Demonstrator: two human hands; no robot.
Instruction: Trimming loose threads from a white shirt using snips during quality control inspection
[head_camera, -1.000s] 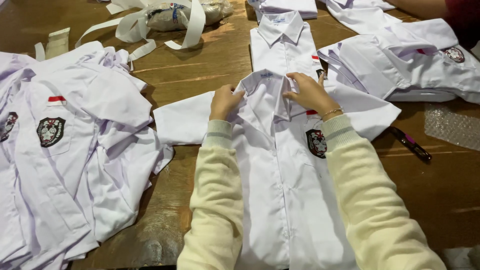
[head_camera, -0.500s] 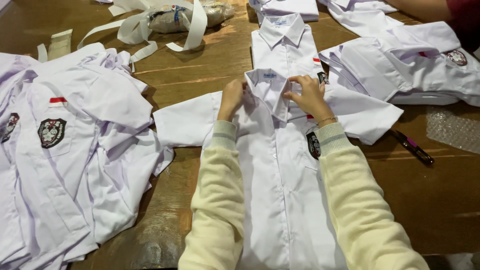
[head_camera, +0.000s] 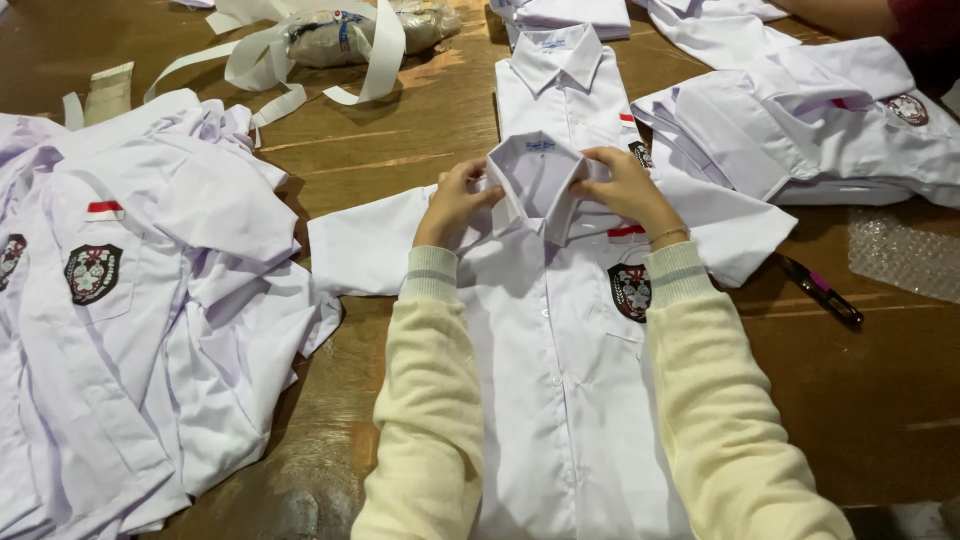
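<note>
Cotton shirt (head_camera: 560, 400), white and smooth, lies face up and buttoned in the middle of the brown wooden counter (head_camera: 880, 400), its short sleeves spread to either side. A dark shield-shaped badge (head_camera: 631, 291) sits on the chest pocket, with a thin red strip just above it. The collar (head_camera: 537, 180) stands up in a stiff, boxy fold. The left hand (head_camera: 455, 205), in a ribbed cream knit sleeve, pinches the collar's left edge with fingers curled shut on the cloth. The right hand (head_camera: 625, 190) closes its grip on the collar's right edge in the same way, thumb underneath.

Just behind lies a folded shirt (head_camera: 565, 85), flat and neat. A crumpled pile of shirts (head_camera: 140, 300) covers the counter's left side, and more folded ones (head_camera: 800, 125) lie at the right. Pale paper strips (head_camera: 270, 60) curl around a plastic-wrapped bundle at the top. A dark pen (head_camera: 820, 290) lies near the right sleeve, beside a bubble wrap sheet (head_camera: 905, 255).
</note>
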